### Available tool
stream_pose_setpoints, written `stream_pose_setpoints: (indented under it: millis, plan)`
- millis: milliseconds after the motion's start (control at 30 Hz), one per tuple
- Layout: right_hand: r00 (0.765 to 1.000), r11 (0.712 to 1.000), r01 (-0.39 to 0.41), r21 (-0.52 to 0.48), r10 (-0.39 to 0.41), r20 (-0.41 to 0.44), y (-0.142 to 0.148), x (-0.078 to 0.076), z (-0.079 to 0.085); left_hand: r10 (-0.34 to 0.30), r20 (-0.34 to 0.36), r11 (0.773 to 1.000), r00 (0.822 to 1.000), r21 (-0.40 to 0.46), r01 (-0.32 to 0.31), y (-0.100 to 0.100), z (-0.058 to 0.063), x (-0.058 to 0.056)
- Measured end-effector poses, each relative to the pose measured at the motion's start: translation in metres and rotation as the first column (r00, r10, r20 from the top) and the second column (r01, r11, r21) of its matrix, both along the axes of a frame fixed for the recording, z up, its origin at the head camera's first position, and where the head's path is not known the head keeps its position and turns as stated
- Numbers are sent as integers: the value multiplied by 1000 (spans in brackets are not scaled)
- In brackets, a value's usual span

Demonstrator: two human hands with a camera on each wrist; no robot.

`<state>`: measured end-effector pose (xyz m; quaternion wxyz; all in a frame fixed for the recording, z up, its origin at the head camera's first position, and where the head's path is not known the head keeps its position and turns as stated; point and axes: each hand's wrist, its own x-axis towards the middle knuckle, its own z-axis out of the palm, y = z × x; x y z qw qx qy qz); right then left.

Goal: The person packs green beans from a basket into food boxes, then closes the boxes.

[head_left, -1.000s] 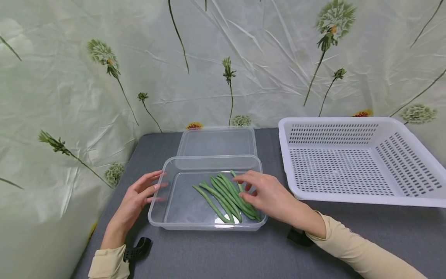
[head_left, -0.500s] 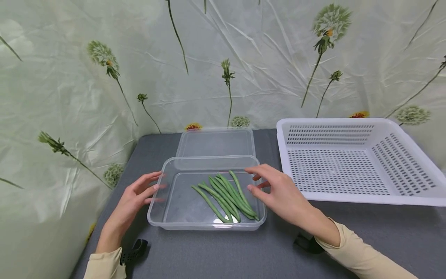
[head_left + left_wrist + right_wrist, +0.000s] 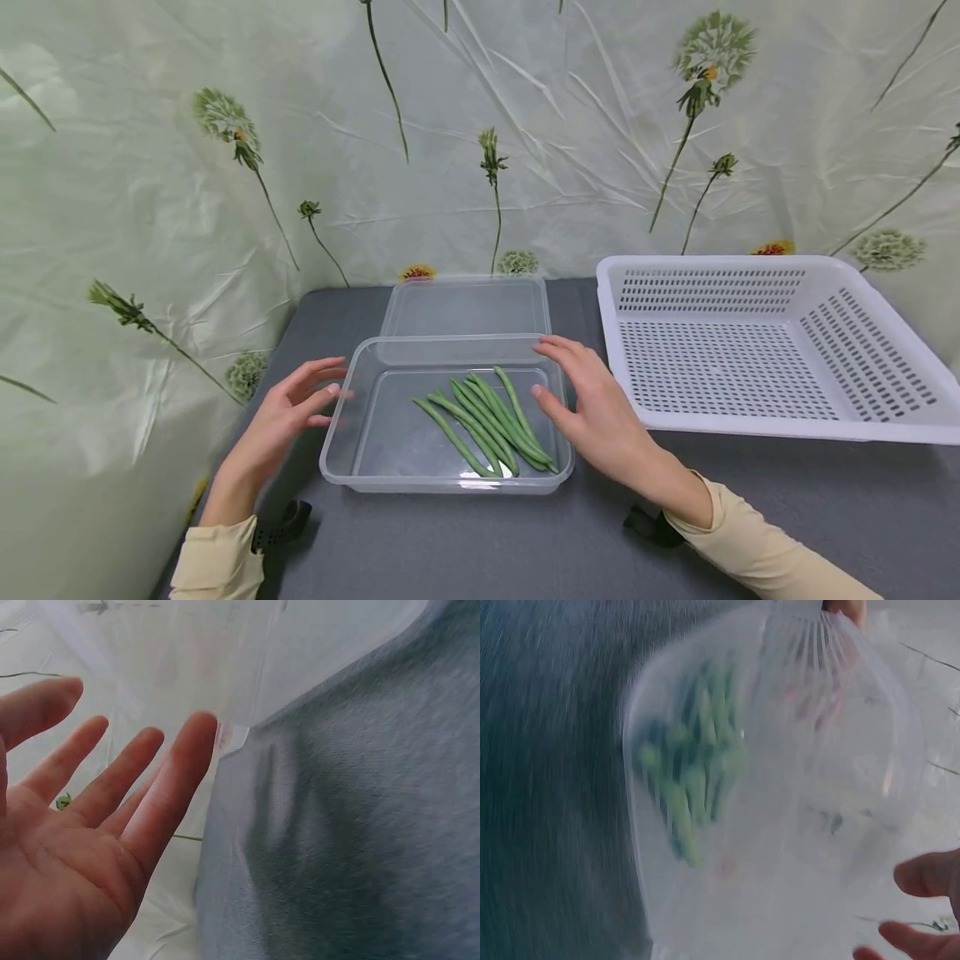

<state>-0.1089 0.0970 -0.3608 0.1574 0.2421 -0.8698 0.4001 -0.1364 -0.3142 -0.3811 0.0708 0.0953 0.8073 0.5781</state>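
Observation:
Several green beans [image 3: 491, 425] lie in a loose bundle in the right half of a clear plastic food container [image 3: 390, 483]. My left hand [image 3: 273, 425] is beside the container's left wall with its fingers spread, and in the left wrist view the open palm [image 3: 67, 870] holds nothing. On the other side my right hand [image 3: 600, 408] has its fingers extended over the right rim, thumb apart from the index finger, nothing between them. Through the cloudy wall in the right wrist view, the beans [image 3: 697, 750] look blurred.
Behind the container a clear flat lid [image 3: 468, 304] lies on the grey tablecloth [image 3: 420, 550]. A large white perforated basket [image 3: 735, 367] stands at the right, with no contents showing. Flower-patterned sheeting [image 3: 435, 125] hangs along the back and left.
My right hand has drawn back from the beans to the container's right rim, its fingers straightening. The left hand's fingers have shifted slightly outward. The beans lie in about the same place.

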Motion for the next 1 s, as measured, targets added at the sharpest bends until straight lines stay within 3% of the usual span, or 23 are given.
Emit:
stream_pose_setpoints:
  millis: [300, 567, 733, 867, 1000]
  plan:
    - [995, 979, 32, -203, -12, 98, -13, -20, -16, 23, -41, 1000, 999, -14, -24, 0, 1, -26]
    - [962, 887, 86, -453, 44, 268, -14, -38, -27, 45, -21, 998, 999, -32, -46, 1, -4, -49]
    - [946, 848, 137, -513, 41, 321, -15, -45, -24, 38, 35, 998, 999, -42, -37, 0, -7, -62]
    - [943, 840, 174, -514, 8, 333, -13, -60, -37, 25, 80, 999, 996, -38, -22, -1, -8, -70]
    - [929, 807, 241, -538, -31, 370, -9, -73, -46, 8, 93, 999, 996, -49, -4, -1, -9, -78]
